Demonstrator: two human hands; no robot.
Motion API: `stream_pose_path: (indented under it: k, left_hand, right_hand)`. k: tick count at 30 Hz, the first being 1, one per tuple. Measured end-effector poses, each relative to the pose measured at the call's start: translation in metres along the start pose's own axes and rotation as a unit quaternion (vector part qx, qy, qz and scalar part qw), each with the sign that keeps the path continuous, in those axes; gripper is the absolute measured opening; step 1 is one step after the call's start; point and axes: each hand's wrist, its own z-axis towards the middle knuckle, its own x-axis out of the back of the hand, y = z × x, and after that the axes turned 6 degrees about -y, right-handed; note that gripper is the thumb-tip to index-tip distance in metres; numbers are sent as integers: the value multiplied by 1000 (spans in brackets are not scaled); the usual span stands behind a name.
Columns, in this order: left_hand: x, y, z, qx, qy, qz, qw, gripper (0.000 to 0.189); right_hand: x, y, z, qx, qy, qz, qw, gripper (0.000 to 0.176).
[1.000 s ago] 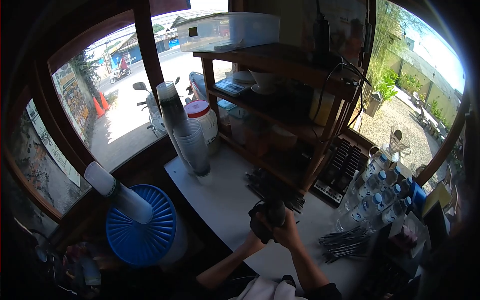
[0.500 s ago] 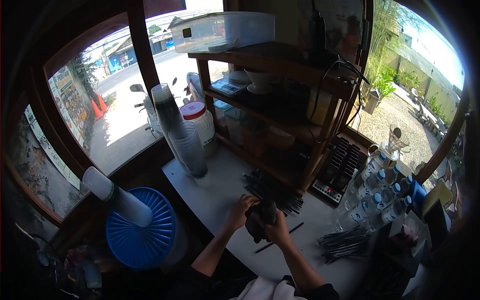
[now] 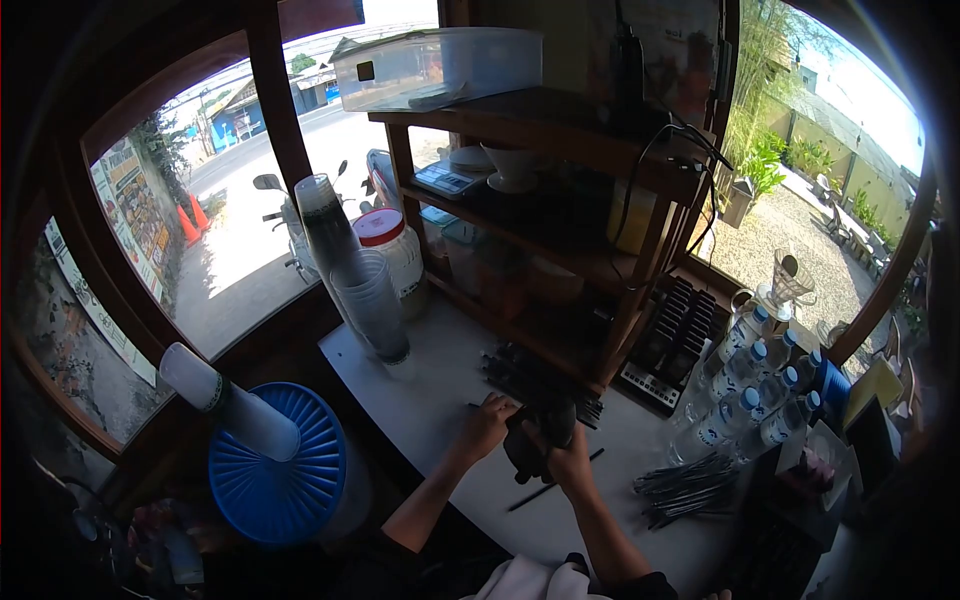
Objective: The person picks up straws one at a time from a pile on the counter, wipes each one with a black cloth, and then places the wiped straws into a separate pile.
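Note:
In my right hand (image 3: 570, 460) is a dark, bulky thing (image 3: 530, 452), black and rounded at the top; its exact kind is too dark to make out. My left hand (image 3: 486, 428) is closed beside it, fingertips pinched close to its left side. A thin black stick like a straw (image 3: 473, 405) pokes out to the left of those fingers. Just beyond both hands lies a pile of black straws (image 3: 520, 370). A single black straw (image 3: 530, 497) rests on the white table (image 3: 450, 350) under my hands.
More black straws (image 3: 685, 490) lie at the right, near several water bottles (image 3: 715, 430). A black device with rows of slots (image 3: 680, 330) stands by the wooden shelf (image 3: 530, 225). Stacked plastic cups (image 3: 375, 305) stand at the left; another cup stack (image 3: 240, 410) leans over a blue-lidded bin (image 3: 270, 505).
My hands and the dark thing have shifted slightly right, and the dark thing has turned a little. A thin black tip now shows left of my left fingers. The view has moved slightly.

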Motion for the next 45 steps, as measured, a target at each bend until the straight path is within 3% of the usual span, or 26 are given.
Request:
stream_pose_path:
  k: [1, 5, 8, 9, 12, 13, 17, 19, 23, 26, 29, 32, 33, 36, 37, 38, 40, 42, 44, 45]
  left_hand:
    - [3, -1, -3, -16, 7, 15, 1000, 18]
    - [38, 12, -12, 3, 122, 5, 992, 7]
    - [71, 12, -22, 97, 136, -161, 973, 6]
    - [78, 11, -26, 86, 153, -214, 961, 9]
    - [91, 15, -36, 108, 85, -453, 881, 15]
    - [101, 34, -39, 122, 54, -511, 849, 19]
    - [109, 65, -49, 164, -43, -472, 865, 19]
    - [97, 48, -58, 130, -56, -513, 846, 19]
    - [109, 59, -65, 141, -85, -500, 850, 18]
    - [113, 59, -73, 162, -87, -508, 841, 19]
    - [119, 58, -79, 186, -103, -497, 841, 20]
    - [126, 54, -79, 198, -115, -459, 859, 20]
    - [127, 53, -77, 199, -116, -442, 867, 21]
    - [136, 37, -81, 188, -97, -384, 899, 22]
    - [141, 34, -83, 208, -79, -405, 887, 19]
    - [141, 34, -82, 184, -11, -441, 878, 18]
    - [137, 36, -77, 133, 127, -505, 843, 16]
    - [132, 40, -70, 105, 186, -512, 832, 17]
    - [126, 52, -61, 105, 225, -514, 821, 19]
    - [126, 61, -57, 81, 220, -523, 819, 20]
  right_hand:
    - [-1, 0, 0, 7, 9, 11, 1000, 23]
    - [-5, -14, -8, 94, 266, 176, 943, 31]
    - [0, -21, -6, 115, 394, 223, 884, 40]
    - [1, -22, -7, 126, 375, 242, 886, 43]
    - [-13, -15, -4, 94, 301, 252, 915, 43]
    - [-16, -4, -5, 57, 227, 273, 933, 41]
    - [-46, -18, 2, -37, 29, 263, 964, 37]
    - [-52, -34, 8, -47, -41, 208, 976, 36]
    - [-50, -29, 30, -137, -1, 319, 938, 34]
    - [-57, -23, 40, -115, 5, 393, 912, 37]
    - [-56, -25, 50, -156, 42, 410, 898, 36]
    - [-57, -11, 57, -148, 40, 360, 920, 35]
    - [-58, -6, 62, -134, 82, 366, 917, 35]
    - [-53, -1, 68, -76, 196, 388, 897, 38]
    - [-47, -5, 67, -46, 223, 401, 887, 39]
    - [-43, -9, 64, -17, 250, 413, 875, 41]
    - [-44, -16, 47, -23, 187, 369, 910, 42]
    - [-56, -11, 27, -81, 118, 307, 941, 42]
    - [-88, -11, 10, 42, 64, 92, 993, 39]
    - [-93, -24, 1, 44, -41, 80, 995, 35]
